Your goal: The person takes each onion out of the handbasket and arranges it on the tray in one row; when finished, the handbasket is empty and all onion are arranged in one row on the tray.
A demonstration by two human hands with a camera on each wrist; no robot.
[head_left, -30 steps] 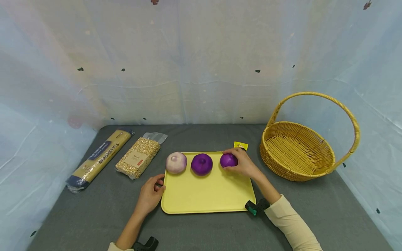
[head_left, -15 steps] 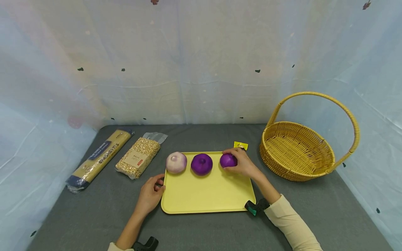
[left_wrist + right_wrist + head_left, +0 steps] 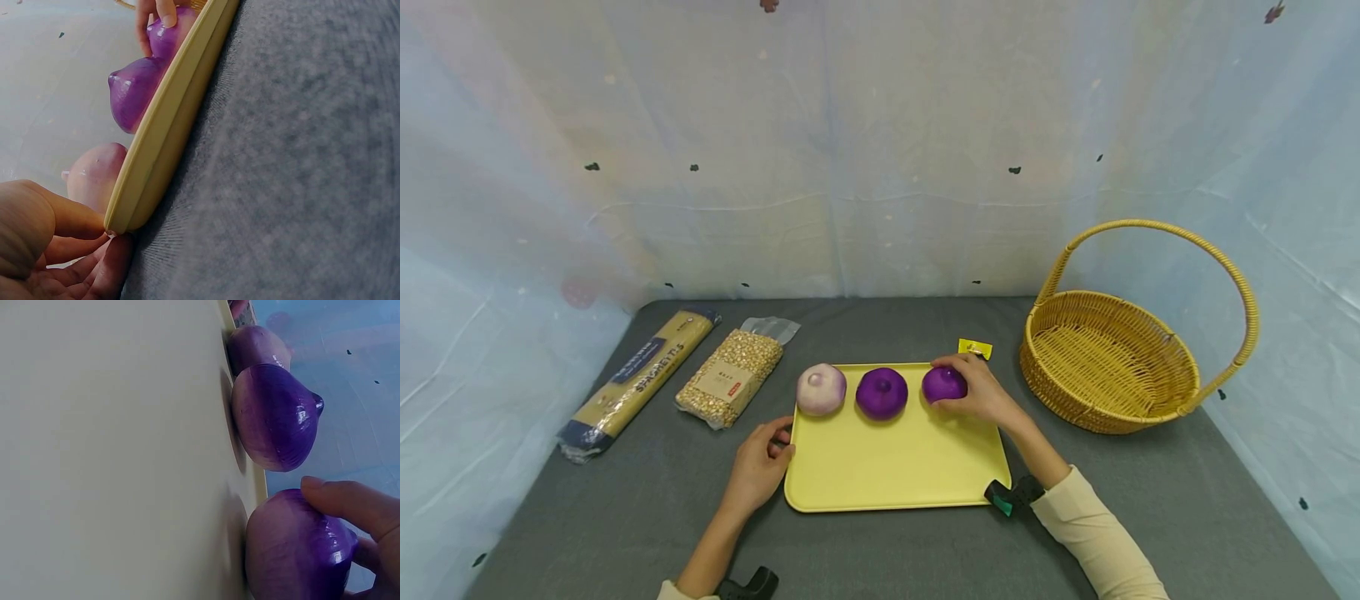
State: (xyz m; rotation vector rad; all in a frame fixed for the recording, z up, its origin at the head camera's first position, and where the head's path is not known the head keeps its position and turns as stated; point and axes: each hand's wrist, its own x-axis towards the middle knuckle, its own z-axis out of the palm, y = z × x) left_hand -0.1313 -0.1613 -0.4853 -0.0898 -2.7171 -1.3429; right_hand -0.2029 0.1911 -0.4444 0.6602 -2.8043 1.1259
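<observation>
On the yellow tray (image 3: 895, 467) stand a pale purple-white onion (image 3: 821, 389), a dark purple onion (image 3: 882, 393) in the middle and another purple onion (image 3: 943, 384) at the right, all along its far edge. My right hand (image 3: 973, 392) grips the right onion from its right side, thumb on the near side and fingers on the far side. At the tray's left edge, my left hand (image 3: 762, 463) pinches the rim; the left wrist view shows the thumb (image 3: 75, 219) and fingers meeting at it. The right palm hides part of the gripped onion.
A yellow wicker basket (image 3: 1036, 367) with a tall handle stands at the right. A small yellow packet (image 3: 975, 347) lies behind the tray. To the left lie a spaghetti pack (image 3: 640, 379) and a clear bag of pale grains (image 3: 730, 375) on the grey cloth.
The right onion has shifted slightly to the left in the right hand's grip. The left hand, the tray and the other onions look unmoved.
</observation>
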